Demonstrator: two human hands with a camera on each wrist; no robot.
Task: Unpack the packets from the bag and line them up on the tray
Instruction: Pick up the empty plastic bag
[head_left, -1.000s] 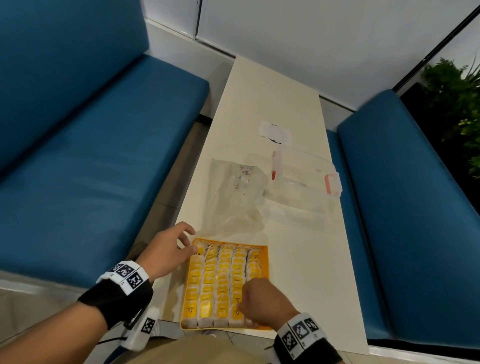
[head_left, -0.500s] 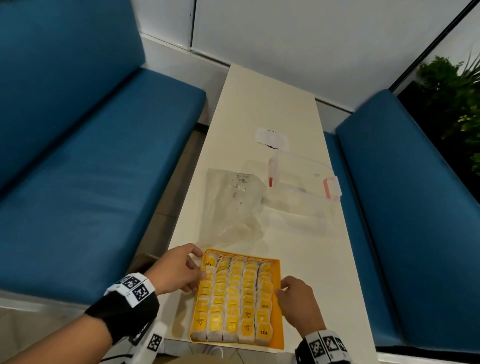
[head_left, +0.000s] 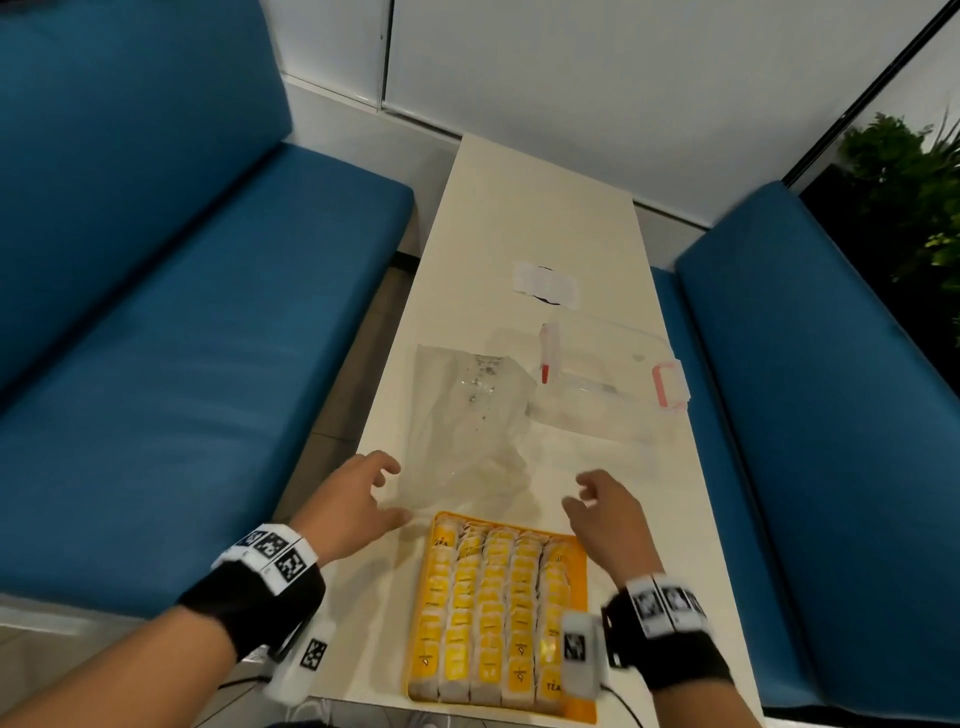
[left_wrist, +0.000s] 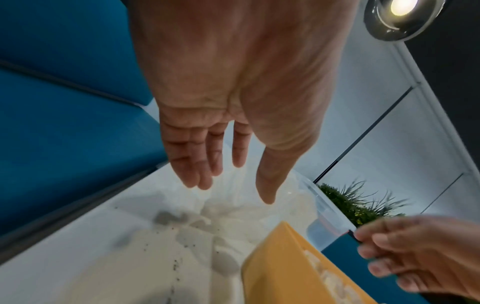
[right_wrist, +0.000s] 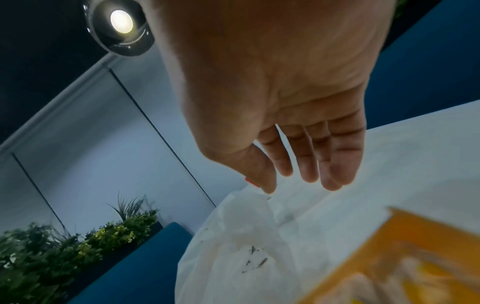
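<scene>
An orange tray (head_left: 581, 551) sits at the near end of the table, filled with several rows of yellow tea packets (head_left: 491, 613). Just beyond it lies a flat, clear plastic bag (head_left: 467, 415) with dark specks inside. My left hand (head_left: 358, 499) hovers off the tray's far-left corner, fingers relaxed, holding nothing. My right hand (head_left: 605, 506) hovers over the tray's far-right corner, fingers loosely spread and empty. In the left wrist view the open left hand (left_wrist: 228, 174) hangs above the bag (left_wrist: 207, 230) by the tray corner (left_wrist: 280, 246). The right wrist view shows the right hand (right_wrist: 298, 174) open over the bag (right_wrist: 233, 246).
A clear plastic container (head_left: 608, 384) with pink clasps stands beyond the bag. A white paper label (head_left: 545, 283) lies farther back. The narrow white table (head_left: 519, 208) runs between two blue benches (head_left: 182, 338). A green plant (head_left: 909, 182) is at the far right.
Both hands have left the tray's sides and risen forward toward the bag. The right hand earlier rested on the packets. The head view has tilted, so the tray appears lower.
</scene>
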